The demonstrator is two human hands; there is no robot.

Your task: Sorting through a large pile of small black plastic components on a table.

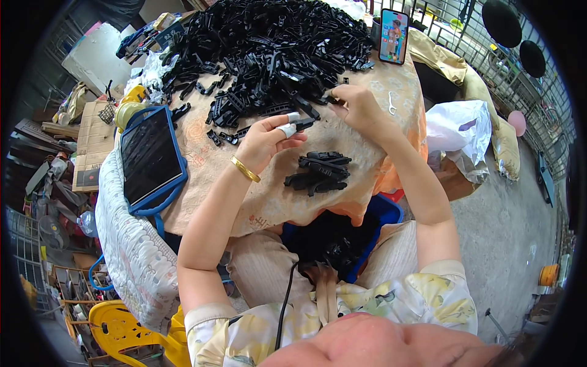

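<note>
My left hand (266, 139), with white covers on two fingers and a gold bangle at the wrist, is closed around a small black plastic part (302, 124). To its right, my right hand (358, 110) is pinched at the near edge of a large heap of black plastic parts (275, 46). Something small and dark is at its fingertips, too hidden to name. Nearer to me, a small bunch of similar black parts (318, 171) lies on the patterned cloth (269, 205) covering the table.
A blue-framed dark tablet (153, 158) lies left, beside a quilted white cover (125, 244). At the back right a phone (393, 37) stands upright, with a white tool (392, 103) nearer. A blue bin (386, 214) is at my lap. Plastic bags (458, 131) are right; a yellow chair (122, 327) is lower left.
</note>
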